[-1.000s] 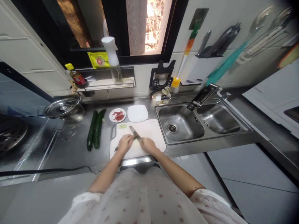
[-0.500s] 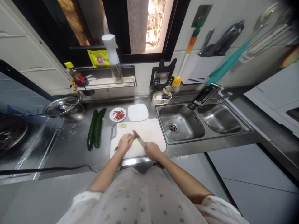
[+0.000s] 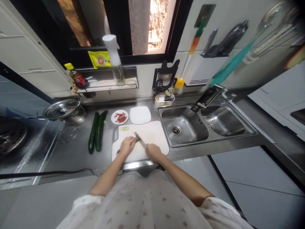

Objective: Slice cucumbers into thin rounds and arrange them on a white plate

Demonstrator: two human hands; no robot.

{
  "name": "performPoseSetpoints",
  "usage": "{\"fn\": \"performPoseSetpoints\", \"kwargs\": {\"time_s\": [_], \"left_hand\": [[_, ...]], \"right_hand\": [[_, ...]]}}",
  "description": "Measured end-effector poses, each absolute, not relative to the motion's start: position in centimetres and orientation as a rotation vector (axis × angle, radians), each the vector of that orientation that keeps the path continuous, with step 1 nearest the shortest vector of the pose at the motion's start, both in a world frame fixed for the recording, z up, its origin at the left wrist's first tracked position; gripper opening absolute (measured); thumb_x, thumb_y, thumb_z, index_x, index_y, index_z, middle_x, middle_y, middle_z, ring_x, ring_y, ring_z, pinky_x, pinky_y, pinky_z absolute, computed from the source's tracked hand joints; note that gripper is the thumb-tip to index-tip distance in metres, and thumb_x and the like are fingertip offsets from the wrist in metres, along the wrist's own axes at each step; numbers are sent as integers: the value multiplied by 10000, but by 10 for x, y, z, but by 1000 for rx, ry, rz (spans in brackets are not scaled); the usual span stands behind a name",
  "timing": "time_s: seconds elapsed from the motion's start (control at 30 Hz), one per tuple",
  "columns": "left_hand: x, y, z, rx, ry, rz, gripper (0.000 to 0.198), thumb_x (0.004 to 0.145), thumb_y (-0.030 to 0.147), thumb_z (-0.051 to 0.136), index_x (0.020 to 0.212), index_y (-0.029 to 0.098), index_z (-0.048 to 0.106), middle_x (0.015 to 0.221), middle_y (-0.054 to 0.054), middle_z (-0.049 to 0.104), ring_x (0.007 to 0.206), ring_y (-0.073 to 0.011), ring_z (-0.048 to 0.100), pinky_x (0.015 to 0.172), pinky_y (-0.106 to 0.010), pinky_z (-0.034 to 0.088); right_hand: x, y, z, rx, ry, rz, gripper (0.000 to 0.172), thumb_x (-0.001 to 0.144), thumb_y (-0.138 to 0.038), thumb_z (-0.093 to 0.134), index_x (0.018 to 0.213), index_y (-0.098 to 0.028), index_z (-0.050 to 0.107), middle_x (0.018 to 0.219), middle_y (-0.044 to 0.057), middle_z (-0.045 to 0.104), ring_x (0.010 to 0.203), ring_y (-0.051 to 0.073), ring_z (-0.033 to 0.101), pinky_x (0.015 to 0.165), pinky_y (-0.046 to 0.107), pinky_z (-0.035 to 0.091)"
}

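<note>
On the white cutting board, my left hand is closed over a cucumber. Most of the cucumber is hidden under the hand; a dark green end shows near the wrist. My right hand grips the handle of a knife, whose blade lies against the cucumber just beside my left fingertips. Several pale cucumber slices rest at the board's upper left corner. Two whole cucumbers lie side by side on the counter left of the board.
Behind the board stand a small plate of chopped red pieces and a white square plate. A double sink with a black faucet is at the right. A lidded steel pot sits at the left, near a stove.
My right hand and the knife have shifted very slightly left along the cucumber. My left hand keeps its hold, and the camera view has moved a little.
</note>
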State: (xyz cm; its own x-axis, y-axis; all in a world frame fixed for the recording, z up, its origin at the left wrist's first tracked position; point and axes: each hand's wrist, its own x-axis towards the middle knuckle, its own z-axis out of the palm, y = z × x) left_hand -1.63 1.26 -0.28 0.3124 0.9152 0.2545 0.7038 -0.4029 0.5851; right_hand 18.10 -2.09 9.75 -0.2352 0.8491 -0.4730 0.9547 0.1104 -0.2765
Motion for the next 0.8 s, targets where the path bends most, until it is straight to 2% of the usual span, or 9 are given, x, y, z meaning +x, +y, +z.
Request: {"fn": "performPoseSetpoints", "kwargs": {"time_s": [0.8], "left_hand": [[-15,11,0,2226,1454,788,245,927,234,498,1070,230,697,980,-54,688,946,-183,590,866,-328,467]], "right_hand": [[185,-32,106,1774,2113,-805,313,911,-169,383,1078,-136,645,1053,151,684,983,236,645,765,292,460]]}}
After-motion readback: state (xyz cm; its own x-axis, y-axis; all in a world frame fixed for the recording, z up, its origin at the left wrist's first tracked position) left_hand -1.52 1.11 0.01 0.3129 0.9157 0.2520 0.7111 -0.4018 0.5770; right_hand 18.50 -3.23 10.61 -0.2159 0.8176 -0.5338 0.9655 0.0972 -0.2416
